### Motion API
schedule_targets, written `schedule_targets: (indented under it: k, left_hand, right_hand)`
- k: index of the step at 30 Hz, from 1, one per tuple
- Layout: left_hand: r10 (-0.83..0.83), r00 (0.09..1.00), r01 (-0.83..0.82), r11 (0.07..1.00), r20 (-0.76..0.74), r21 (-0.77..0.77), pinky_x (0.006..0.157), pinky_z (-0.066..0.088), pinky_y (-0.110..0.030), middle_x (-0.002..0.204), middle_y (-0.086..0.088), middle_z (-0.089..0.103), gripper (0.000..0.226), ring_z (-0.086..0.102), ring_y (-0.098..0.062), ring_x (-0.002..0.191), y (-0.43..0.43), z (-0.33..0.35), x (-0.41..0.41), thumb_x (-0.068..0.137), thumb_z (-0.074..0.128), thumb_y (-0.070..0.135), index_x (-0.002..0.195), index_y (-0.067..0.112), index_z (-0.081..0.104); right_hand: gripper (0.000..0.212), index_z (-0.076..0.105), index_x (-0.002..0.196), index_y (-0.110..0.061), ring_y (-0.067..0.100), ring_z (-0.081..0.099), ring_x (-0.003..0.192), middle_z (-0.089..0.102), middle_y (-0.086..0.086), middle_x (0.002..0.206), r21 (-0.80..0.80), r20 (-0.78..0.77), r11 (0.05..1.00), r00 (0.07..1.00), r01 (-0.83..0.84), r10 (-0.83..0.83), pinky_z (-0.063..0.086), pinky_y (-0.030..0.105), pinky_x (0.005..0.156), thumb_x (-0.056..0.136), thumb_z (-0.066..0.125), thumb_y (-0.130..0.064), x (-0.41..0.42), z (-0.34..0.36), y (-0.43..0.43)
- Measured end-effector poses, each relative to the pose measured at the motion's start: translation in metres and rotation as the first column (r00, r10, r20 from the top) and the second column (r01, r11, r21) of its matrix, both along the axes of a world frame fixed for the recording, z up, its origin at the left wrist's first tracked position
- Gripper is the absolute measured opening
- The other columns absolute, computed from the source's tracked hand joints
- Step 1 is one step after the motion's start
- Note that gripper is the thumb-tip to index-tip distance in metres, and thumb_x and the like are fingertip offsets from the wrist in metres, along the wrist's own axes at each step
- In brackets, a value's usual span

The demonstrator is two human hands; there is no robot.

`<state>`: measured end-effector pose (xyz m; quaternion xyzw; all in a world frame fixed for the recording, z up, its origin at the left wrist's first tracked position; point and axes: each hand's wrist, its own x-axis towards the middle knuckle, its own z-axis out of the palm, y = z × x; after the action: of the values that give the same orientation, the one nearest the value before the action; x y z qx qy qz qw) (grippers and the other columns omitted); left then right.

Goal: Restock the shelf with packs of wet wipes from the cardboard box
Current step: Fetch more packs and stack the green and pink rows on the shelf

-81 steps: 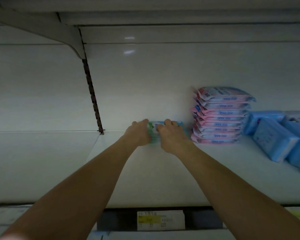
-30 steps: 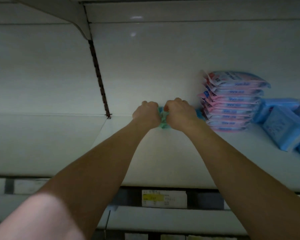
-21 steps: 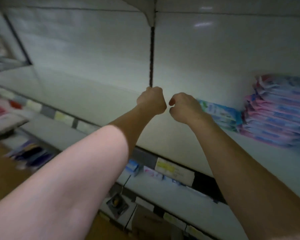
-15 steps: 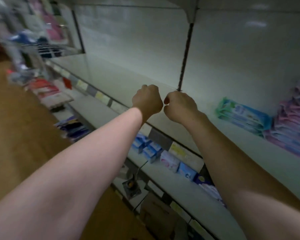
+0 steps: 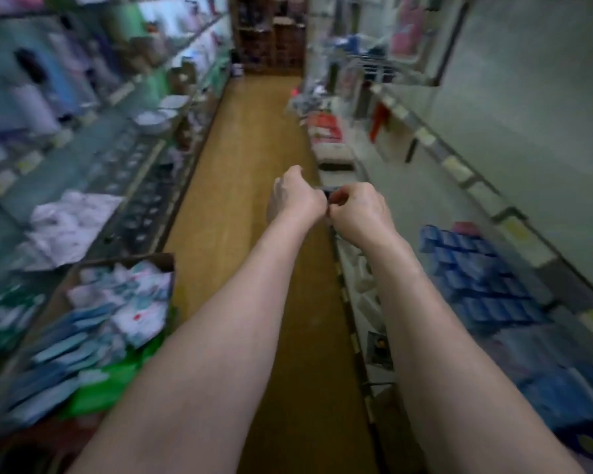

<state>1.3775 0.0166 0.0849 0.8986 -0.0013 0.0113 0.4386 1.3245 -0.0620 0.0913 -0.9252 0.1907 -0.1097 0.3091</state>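
left hand [image 5: 293,199], right hand [image 5: 356,209] close together, fingers [image 5: 351,192] curled on nothing, cardboard box [image 5: 165,260] far left

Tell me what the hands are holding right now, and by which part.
Nothing visible: left hand and right hand are curled, with no pack in either.

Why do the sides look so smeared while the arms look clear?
Head view: motion blur smears the cardboard box at left and the blue packs at right; the left hand and right hand are fairly sharp; the wide lens bends the shelf edges.
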Motion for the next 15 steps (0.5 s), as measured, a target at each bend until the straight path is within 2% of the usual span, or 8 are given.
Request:
schedule_targets:
  k: [4, 9, 12, 15]
  left_hand:
    - [0.244, 0.969, -0.245, 0.969, -0.044, -0.033, 0.101, 0.042, -0.036, 0.145, -0.004, 0.043, 0.060, 0.046, -0.025, 0.129, 0.108, -0.019, 0.001, 0.090, 0.057, 0.024, 0.146, 0.024, 0.035]
    - [0.387, 0.912, -0.397, 0.915, -0.133, -0.063, 0.103, 0.042, -0.037, 0.149, -0.005, 0.039, 0.064, 0.044, -0.026, 0.131, 0.231, -0.047, -0.017, 0.089, 0.057, 0.020, 0.148, 0.021, 0.032]
    - [0.455, 0.867, -0.485, 0.863, -0.202, -0.141, 0.099, 0.047, -0.041, 0.141, -0.006, 0.048, 0.061, 0.051, -0.026, 0.123, 0.294, -0.067, -0.027, 0.085, 0.059, 0.017, 0.144, 0.019, 0.039]
    - [0.500, 0.820, -0.555, 0.814, -0.277, -0.171, 0.092, 0.051, -0.039, 0.127, -0.007, 0.060, 0.049, 0.059, -0.027, 0.111, 0.350, -0.092, -0.031, 0.083, 0.062, 0.017, 0.131, 0.016, 0.053]
  right_hand:
    - [0.025, 0.066, 0.114, -0.020, 0.025, 0.059, 0.106, 0.066, 0.004, 0.112, 0.064, -0.029, 0.982, 0.984, -0.176, 0.178, 0.042, 0.027, 0.076, 0.091, 0.056, -0.019, 0.014, -0.019, 0.098]
    - [0.027, 0.067, 0.112, -0.021, 0.029, 0.059, 0.108, 0.065, 0.008, 0.115, 0.139, -0.098, 0.924, 0.923, -0.357, 0.371, 0.049, 0.035, 0.089, 0.089, 0.053, -0.019, 0.021, -0.038, 0.217]
    - [0.025, 0.068, 0.109, -0.023, 0.029, 0.059, 0.107, 0.067, 0.008, 0.111, 0.172, -0.139, 0.887, 0.881, -0.429, 0.453, 0.046, 0.030, 0.081, 0.089, 0.053, -0.018, 0.022, -0.054, 0.276]
    - [0.025, 0.067, 0.109, -0.025, 0.027, 0.060, 0.105, 0.067, 0.007, 0.111, 0.204, -0.199, 0.862, 0.843, -0.464, 0.500, 0.040, 0.024, 0.074, 0.089, 0.054, -0.016, 0.027, -0.073, 0.323]
